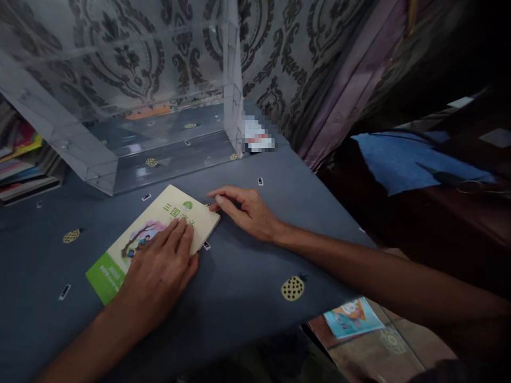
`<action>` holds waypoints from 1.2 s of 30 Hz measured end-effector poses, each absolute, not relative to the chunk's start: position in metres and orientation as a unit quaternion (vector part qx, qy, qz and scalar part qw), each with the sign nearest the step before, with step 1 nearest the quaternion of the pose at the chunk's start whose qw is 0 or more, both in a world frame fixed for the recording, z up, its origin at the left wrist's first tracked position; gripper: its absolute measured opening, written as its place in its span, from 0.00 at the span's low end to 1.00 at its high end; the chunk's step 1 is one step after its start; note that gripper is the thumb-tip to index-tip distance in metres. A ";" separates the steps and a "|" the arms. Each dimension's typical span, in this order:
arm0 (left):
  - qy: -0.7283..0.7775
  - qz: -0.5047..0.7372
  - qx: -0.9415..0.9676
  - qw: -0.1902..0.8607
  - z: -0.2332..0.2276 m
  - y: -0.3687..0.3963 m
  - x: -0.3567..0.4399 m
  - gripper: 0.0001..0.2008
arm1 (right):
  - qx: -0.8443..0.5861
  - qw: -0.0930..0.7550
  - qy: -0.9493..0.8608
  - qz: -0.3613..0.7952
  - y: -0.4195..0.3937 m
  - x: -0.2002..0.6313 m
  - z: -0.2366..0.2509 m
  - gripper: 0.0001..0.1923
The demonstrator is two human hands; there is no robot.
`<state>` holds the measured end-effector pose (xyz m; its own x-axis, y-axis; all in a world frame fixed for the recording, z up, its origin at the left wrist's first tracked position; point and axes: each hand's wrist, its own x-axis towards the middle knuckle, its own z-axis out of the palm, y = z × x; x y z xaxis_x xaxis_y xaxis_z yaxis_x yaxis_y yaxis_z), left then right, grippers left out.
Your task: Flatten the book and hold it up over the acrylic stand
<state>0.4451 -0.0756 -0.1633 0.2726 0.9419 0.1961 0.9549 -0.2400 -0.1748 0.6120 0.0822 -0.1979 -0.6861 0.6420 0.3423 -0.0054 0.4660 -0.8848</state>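
Blue tablecloth (247,287) | left hand (159,271) flat on book (159,223) | right hand (247,213) at its corner

Both hands, left hand (159,266) and right hand (245,210), rest flat on the book (155,226).

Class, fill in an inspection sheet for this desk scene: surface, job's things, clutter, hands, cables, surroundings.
Surface: dark blue cloth with pineapple prints covering the table.
Job's things: one thin book, cream and green cover, lying flat and closed.
Clutter: clear acrylic box behind the book; stacked books far left.
Hands: left hand flat on the cover; right hand at the book's far corner, fingertips touching its edge.
Cables: nothing seen on the table.
Surroundings: patterned curtain behind; blue cloth on the right; another booklet on the floor.
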 end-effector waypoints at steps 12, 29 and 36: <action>-0.586 -0.069 -0.799 0.117 -0.152 -0.075 0.444 0.15 | -0.203 0.348 -0.788 0.465 0.081 0.612 -0.197 0.14; -0.591 -0.040 -0.790 0.162 -0.161 -0.079 0.450 0.16 | -0.185 0.317 -0.843 0.393 0.079 0.616 -0.195 0.14; -0.621 -0.002 -0.780 0.075 -0.158 -0.094 0.424 0.20 | -0.187 0.298 -0.872 0.341 0.077 0.618 -0.195 0.16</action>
